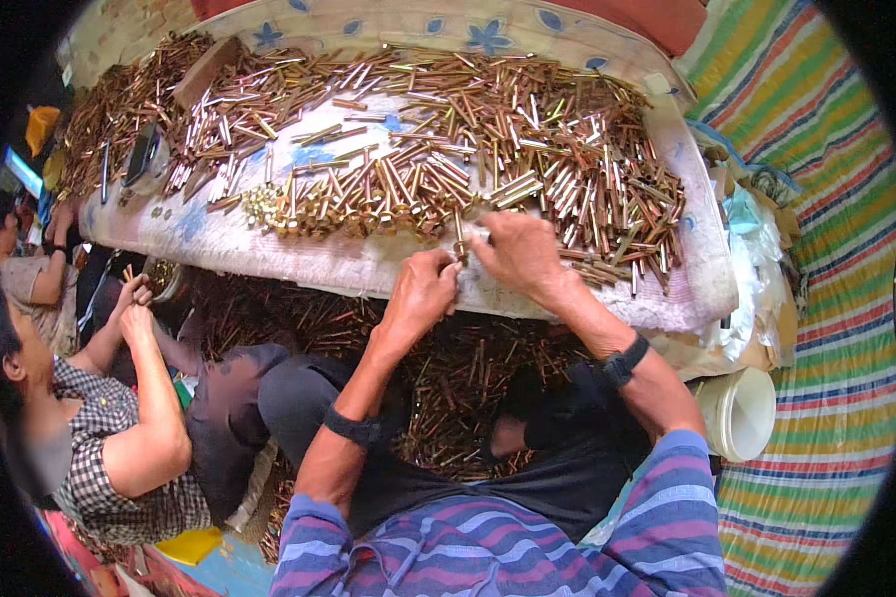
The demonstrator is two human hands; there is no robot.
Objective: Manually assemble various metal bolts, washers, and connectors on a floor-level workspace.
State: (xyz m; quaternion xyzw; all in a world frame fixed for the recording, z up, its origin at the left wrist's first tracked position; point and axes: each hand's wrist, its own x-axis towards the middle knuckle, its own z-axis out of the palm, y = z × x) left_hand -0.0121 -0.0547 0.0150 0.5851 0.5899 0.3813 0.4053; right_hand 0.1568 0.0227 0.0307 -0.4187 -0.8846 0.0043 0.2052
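A gold-coloured metal bolt (459, 227) stands nearly upright at the padded table's near edge. My left hand (420, 291) pinches its lower end between thumb and fingers. Just to the right, my right hand (521, 249) is closed with its fingers curled; the fingertips are beside the bolt, and what they hold is too small to make out. Several similar bolts with wide gold heads (393, 214) lie in a row left of my hands. Small gold nuts (261, 206) are heaped at that row's left end. Loose metal tubes (607, 204) cover the right side.
A flowered padded cloth (154, 227) covers the table, with more metal pieces spread across it. Below lies a big heap of metal pieces (458, 383). At left sits a co-worker (134, 428) holding small parts. A white bucket (747, 416) and plastic bags (742, 289) are at right.
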